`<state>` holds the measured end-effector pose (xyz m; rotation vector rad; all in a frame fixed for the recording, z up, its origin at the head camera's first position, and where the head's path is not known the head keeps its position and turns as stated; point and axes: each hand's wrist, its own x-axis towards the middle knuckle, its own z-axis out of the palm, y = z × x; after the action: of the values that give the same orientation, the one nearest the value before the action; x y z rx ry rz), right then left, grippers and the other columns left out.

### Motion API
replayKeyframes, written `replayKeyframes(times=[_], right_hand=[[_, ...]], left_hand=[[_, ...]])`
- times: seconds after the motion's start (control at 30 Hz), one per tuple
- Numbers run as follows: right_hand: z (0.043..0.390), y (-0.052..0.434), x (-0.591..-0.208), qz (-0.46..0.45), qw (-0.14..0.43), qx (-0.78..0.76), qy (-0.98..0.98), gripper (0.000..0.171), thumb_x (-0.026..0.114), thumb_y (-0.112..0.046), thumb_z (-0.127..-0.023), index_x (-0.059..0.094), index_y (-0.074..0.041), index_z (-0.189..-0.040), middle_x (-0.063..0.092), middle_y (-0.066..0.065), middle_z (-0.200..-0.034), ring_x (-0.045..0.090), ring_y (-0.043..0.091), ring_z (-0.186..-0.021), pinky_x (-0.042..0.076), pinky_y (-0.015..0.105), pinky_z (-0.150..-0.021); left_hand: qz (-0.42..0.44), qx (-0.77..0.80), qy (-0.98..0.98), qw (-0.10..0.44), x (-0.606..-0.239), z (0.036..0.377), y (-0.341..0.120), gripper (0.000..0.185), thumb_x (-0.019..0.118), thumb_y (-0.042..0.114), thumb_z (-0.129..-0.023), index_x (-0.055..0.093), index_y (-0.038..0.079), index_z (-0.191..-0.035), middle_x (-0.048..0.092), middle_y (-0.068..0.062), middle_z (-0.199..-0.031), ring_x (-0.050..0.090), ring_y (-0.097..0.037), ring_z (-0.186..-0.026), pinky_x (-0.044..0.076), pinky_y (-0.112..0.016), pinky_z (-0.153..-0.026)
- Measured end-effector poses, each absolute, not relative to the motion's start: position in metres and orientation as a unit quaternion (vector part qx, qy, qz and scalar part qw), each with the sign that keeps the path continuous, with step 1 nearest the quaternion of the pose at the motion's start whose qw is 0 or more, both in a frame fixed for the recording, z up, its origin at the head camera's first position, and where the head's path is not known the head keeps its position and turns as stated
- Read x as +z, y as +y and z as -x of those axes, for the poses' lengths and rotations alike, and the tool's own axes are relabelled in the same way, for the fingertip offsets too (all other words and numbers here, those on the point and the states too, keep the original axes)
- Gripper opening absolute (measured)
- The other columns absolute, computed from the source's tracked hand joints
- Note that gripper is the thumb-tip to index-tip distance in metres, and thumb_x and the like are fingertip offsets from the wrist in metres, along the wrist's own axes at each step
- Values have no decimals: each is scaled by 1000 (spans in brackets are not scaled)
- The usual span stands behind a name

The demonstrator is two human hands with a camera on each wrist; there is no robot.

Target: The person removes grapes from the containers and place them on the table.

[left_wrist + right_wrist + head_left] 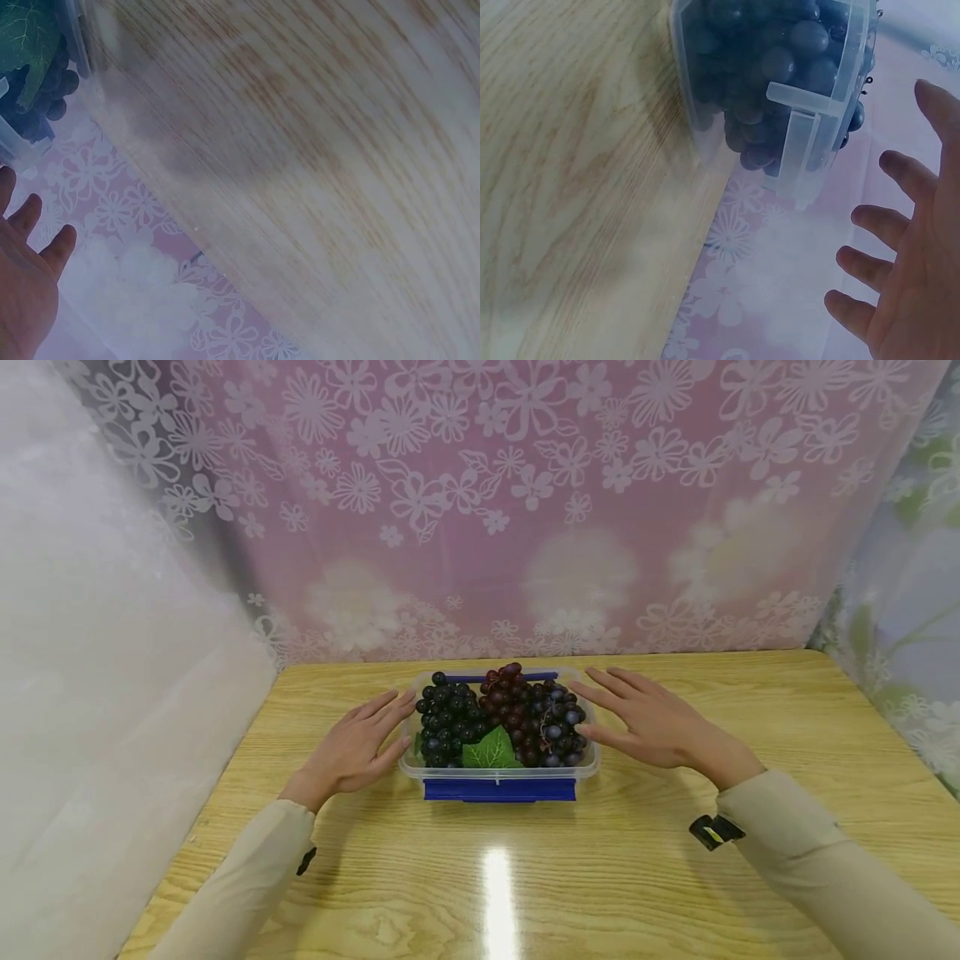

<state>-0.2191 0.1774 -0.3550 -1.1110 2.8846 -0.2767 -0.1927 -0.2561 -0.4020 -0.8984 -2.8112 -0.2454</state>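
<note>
A clear plastic container (498, 774) with blue clips stands on the wooden table, filled with grapes. Dark green-black grapes (448, 722) lie on its left, reddish grapes (506, 697) in the middle and bluish-black grapes (557, 727) on its right. A green leaf (491, 749) rests at the front among them. My left hand (356, 747) spreads its fingers at the container's left side. On the other side my right hand (648, 718) has its fingers extended, the tips overlapping the right rim in the head view. In the right wrist view that hand stands apart from the container wall (817, 105).
The wooden table (480, 877) reaches back to a pink floral curtain (480, 568). White sheeting (112, 652) hangs along the left side, and a pale floral cloth (915, 610) hangs on the right. Dark bands sit at both sleeves.
</note>
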Motion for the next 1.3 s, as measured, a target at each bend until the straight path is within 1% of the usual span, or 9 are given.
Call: replayKeyframes(times=[0.27, 0.43, 0.57, 0.67, 0.9, 1.03, 1.3], right_hand=[[222, 167, -351, 374, 18, -65, 925, 73, 36, -65, -94, 22, -26, -154, 19, 11, -157, 17, 37, -141, 21, 62, -106], [223, 162, -350, 383, 11, -57, 922, 72, 40, -63, -94, 28, -22, -153, 22, 11, -156, 20, 37, -140, 22, 60, -107], [225, 159, -350, 386, 1, -47, 921, 70, 43, -60, -95, 30, -22, -152, 25, 11, -155, 22, 37, -139, 22, 60, -107], [227, 158, -351, 392, -6, -37, 919, 68, 46, -56, -95, 31, -22, -152, 27, 12, -154, 24, 38, -138, 22, 59, -108], [228, 152, -348, 407, -11, -16, 913, 62, 57, -41, -95, 37, -21, -150, 32, 13, -151, 28, 38, -136, 24, 59, -107], [228, 149, -349, 414, -17, -8, 910, 60, 59, -37, -94, 39, -22, -148, 36, 13, -149, 30, 38, -135, 25, 59, -106], [230, 147, -353, 424, -33, -4, 905, 53, 64, -31, -92, 50, -20, -142, 46, 13, -142, 37, 37, -130, 28, 58, -105]], left_hand=[[296, -77, -949, 81, -403, 193, -256, 58, 45, 39, -101, 29, 19, -152, 23, 0, -156, 22, -25, -141, 24, -52, -109], [291, -83, -950, 75, -404, 193, -255, 59, 45, 39, -101, 26, 20, -153, 22, 1, -157, 22, -25, -141, 23, -52, -110], [289, -87, -951, 72, -404, 194, -256, 58, 45, 38, -101, 27, 19, -153, 21, 1, -157, 22, -25, -141, 23, -52, -110], [287, -89, -951, 69, -404, 194, -256, 58, 44, 38, -101, 27, 20, -153, 20, 3, -157, 21, -23, -142, 22, -51, -110], [284, -91, -952, 65, -405, 194, -256, 58, 45, 36, -101, 26, 20, -153, 21, 3, -157, 20, -23, -142, 21, -49, -111], [283, -91, -953, 65, -405, 194, -255, 58, 46, 36, -101, 26, 20, -153, 21, 3, -157, 20, -23, -142, 22, -50, -111], [283, -96, -952, 68, -405, 194, -256, 57, 43, 39, -101, 26, 20, -153, 20, 4, -157, 21, -23, -142, 23, -50, -110]])
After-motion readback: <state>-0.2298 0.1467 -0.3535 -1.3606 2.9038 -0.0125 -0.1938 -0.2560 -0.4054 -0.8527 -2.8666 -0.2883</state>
